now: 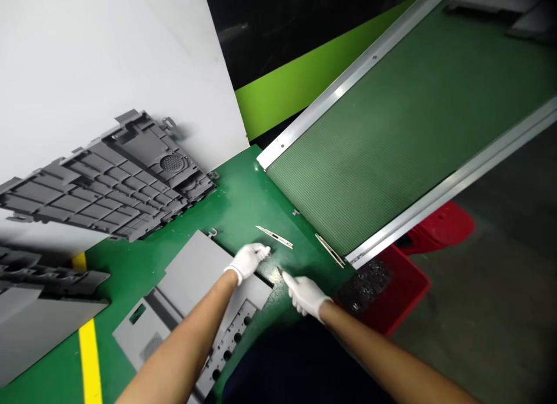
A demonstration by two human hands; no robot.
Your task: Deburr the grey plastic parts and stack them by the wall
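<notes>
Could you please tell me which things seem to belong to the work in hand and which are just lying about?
Probably in the work:
flat grey panel by the left hand
small dark-tipped object in the right hand

Apparently lying about:
slim pale tool on the green bench
second slim tool at the conveyor's end

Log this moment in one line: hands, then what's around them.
left hand: gloved, at panel edge | right hand: gloved, gripping small pointed item | metal tools: one beyond left hand, one at belt end
</notes>
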